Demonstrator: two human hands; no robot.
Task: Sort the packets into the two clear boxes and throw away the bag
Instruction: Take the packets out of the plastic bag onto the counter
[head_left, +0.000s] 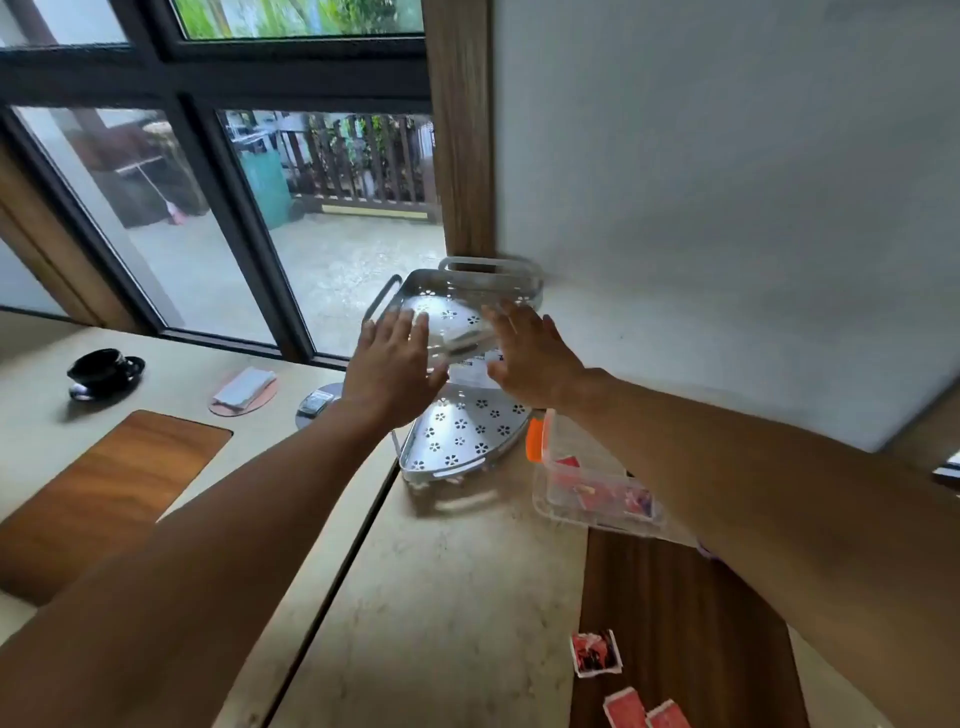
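Observation:
A clear box (460, 340) sits blurred at the top tier of a white two-tier corner rack (462, 441). My left hand (395, 364) and my right hand (530, 353) press against its two sides with fingers stretched out, and it seems held between them. A second clear box (587, 493) with an orange latch (535, 441) stands to the right of the rack, with red packets inside. Near the front edge lie three loose packets: a dark red one (595, 652) and two red ones (626, 709) (667, 717). My right forearm hides part of the second box.
A black cup on a saucer (104, 369) stands at the far left. A pink mat with a folded cloth (244, 389) and a grey round coaster (317, 405) lie near the window. Behind the rack is a white wall. The counter has dark wooden inlays (104, 493).

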